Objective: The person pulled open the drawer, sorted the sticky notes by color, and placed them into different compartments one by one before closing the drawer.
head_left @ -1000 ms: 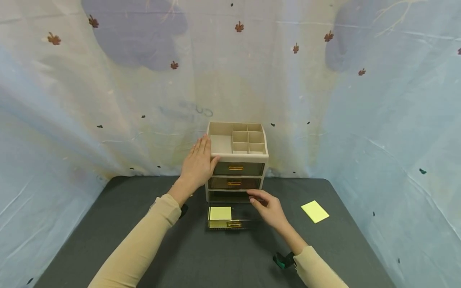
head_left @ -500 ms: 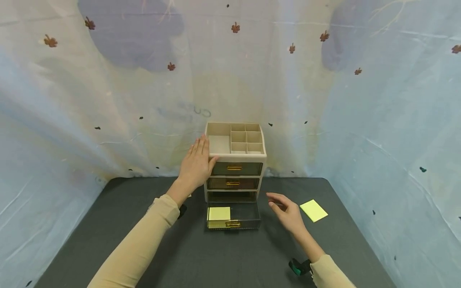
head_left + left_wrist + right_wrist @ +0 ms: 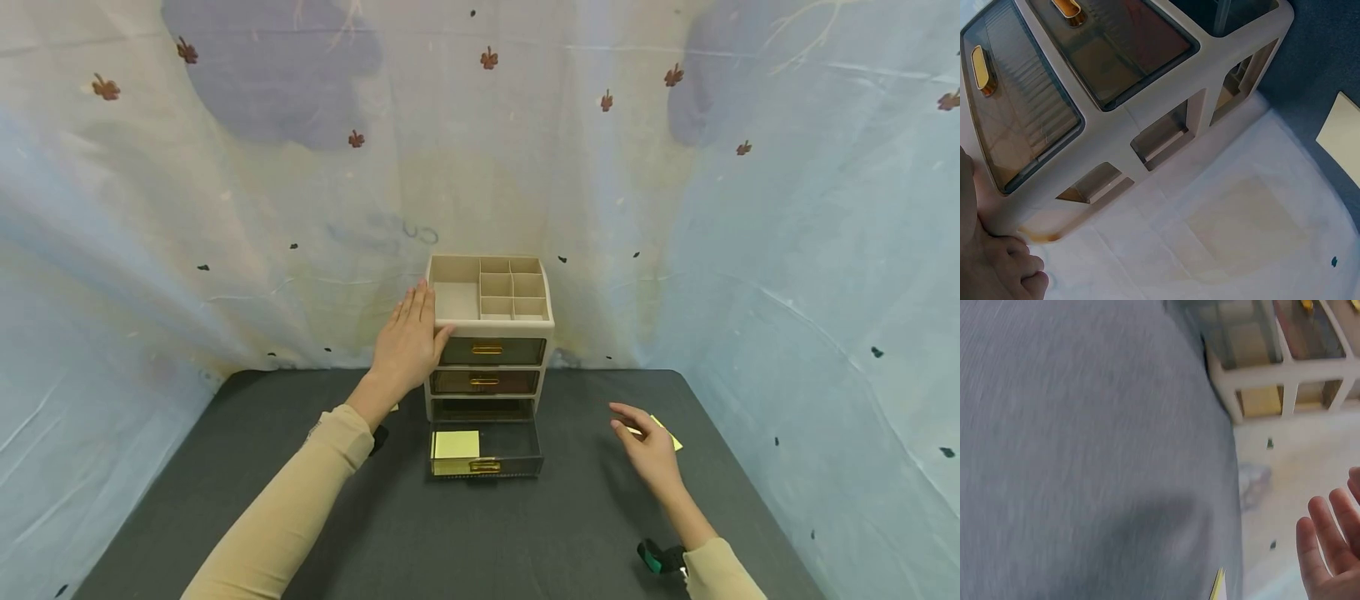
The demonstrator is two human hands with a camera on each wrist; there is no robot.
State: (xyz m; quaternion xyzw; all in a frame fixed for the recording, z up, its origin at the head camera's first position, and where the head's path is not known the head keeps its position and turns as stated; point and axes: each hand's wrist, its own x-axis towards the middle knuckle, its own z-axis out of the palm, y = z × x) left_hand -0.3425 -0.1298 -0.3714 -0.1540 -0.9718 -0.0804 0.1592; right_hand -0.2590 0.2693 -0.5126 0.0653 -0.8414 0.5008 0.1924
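A cream desktop drawer organizer (image 3: pixel 491 325) stands at the back middle of the table, its lowest clear drawer (image 3: pixel 513 446) pulled out. Yellow sticky notes (image 3: pixel 456 446) lie in that drawer's left part. My left hand (image 3: pixel 405 342) rests against the organizer's upper left side, fingers straight, thumb at the front edge; its fingertips (image 3: pixel 1019 262) show in the left wrist view. My right hand (image 3: pixel 651 450) hovers with loosely bent fingers and holds nothing. Beyond it lies a yellow sticky note pad (image 3: pixel 670 433), partly hidden by the hand; its edge (image 3: pixel 1217 586) shows in the right wrist view.
The dark table (image 3: pixel 480 542) carries all this, with a patterned cloth (image 3: pixel 480 183) hanging behind and at the sides. Another pale yellow note (image 3: pixel 1342 139) lies left of the organizer, mostly hidden behind my left wrist in the head view. The organizer's top has several compartments.
My right hand has moved right, away from the pulled-out drawer and over toward the sticky note pad. The left hand stays against the organizer, and the drawer has not moved.
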